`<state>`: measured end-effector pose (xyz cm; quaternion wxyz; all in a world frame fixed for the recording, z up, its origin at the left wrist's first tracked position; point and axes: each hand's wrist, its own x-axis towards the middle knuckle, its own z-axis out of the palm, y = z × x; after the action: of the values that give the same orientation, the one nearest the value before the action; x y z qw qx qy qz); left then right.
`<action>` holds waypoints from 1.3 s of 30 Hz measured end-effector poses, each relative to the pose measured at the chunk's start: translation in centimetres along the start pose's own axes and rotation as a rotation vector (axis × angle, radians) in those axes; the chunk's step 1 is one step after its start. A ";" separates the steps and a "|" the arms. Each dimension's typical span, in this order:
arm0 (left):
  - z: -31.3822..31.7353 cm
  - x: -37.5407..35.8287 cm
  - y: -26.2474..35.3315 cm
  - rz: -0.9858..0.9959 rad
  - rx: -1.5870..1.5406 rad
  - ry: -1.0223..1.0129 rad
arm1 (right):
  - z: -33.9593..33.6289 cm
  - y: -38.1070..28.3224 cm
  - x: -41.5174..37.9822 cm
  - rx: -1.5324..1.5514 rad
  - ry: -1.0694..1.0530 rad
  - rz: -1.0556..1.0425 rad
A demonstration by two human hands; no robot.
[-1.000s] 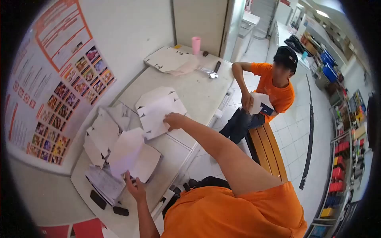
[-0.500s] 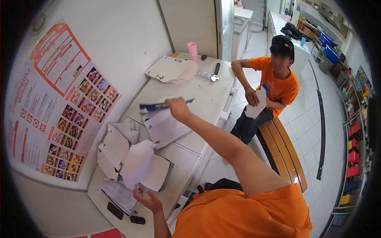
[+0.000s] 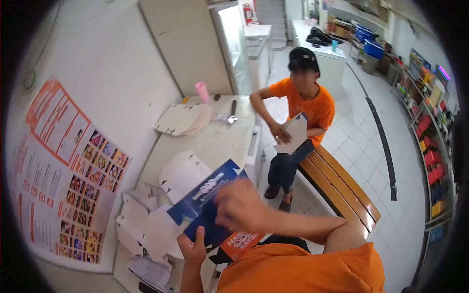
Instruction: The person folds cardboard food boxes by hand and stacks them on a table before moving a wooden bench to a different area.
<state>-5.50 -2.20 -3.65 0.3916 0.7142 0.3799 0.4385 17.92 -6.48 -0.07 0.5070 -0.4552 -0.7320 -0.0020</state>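
A flat blue and orange printed cardboard piece (image 3: 222,183) is in front of my chest, above the table's near edge. My left hand (image 3: 194,245) grips its lower left edge, thumb on the printed face. Over its middle is my right hand (image 3: 239,205), blurred by motion; its fingers look curled, and what they hold, if anything, is unclear. White unprinted sides of other cardboard pieces (image 3: 184,176) lie just beyond, and more white pieces (image 3: 134,222) are heaped at the left.
A person in orange (image 3: 310,105) sits on a wooden bench (image 3: 337,188), holding a white cardboard piece (image 3: 294,134). On the table (image 3: 224,141) are a pink cup (image 3: 202,92), a dark-handled tool (image 3: 233,112) and papers (image 3: 150,271). A poster (image 3: 73,180) hangs left.
The cardboard piece my right hand held over the table is now close to my body, printed face showing. My left hand has taken hold of it. The view has shifted.
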 end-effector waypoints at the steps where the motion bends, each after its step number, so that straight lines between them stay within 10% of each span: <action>1: 1.1 0.4 0.2 0.017 -0.005 -0.017 | 0.6 -0.4 -1.8 -0.009 -0.154 -0.156; 5: 5.3 1.3 1.1 -0.201 -0.170 0.205 | 2.9 -2.6 -7.3 0.001 -0.234 -0.177; 8: 7.5 4.1 2.4 -0.428 -0.885 0.142 | 1.7 0.2 -7.3 0.091 -0.071 -0.086; 13: 11.0 2.9 2.7 -0.421 -0.871 0.032 | -0.3 -1.3 -7.5 1.227 0.666 0.625; 17: 12.7 0.8 0.6 0.162 -0.316 0.004 | -1.9 -0.6 -6.9 1.108 0.740 0.614; 20: 12.4 2.1 -2.0 -0.169 -0.814 -0.132 | -3.9 -0.8 -6.9 0.117 0.421 0.199; 23: 11.6 3.2 2.8 -0.238 -0.861 -0.057 | -3.6 -0.6 -8.1 0.069 0.029 0.120; 29: 12.2 -1.2 2.3 -0.550 -0.682 -0.012 | -1.6 -0.1 -9.0 -0.024 0.308 0.244; 33: 8.8 0.4 1.1 -0.192 -0.209 -0.398 | -4.1 -0.8 -9.3 -0.055 0.163 0.299; 35: 6.7 0.8 -2.2 -0.053 0.157 -0.950 | -5.6 -1.1 -10.0 0.011 0.107 0.228; 39: 5.5 -2.9 1.8 -0.302 0.067 -0.723 | -4.8 -0.3 -12.3 -0.010 -0.033 0.167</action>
<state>-1.01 -6.74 -4.65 0.5368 0.7710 0.3325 0.0832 22.16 -17.00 -6.78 0.4912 -0.5171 -0.6996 0.0441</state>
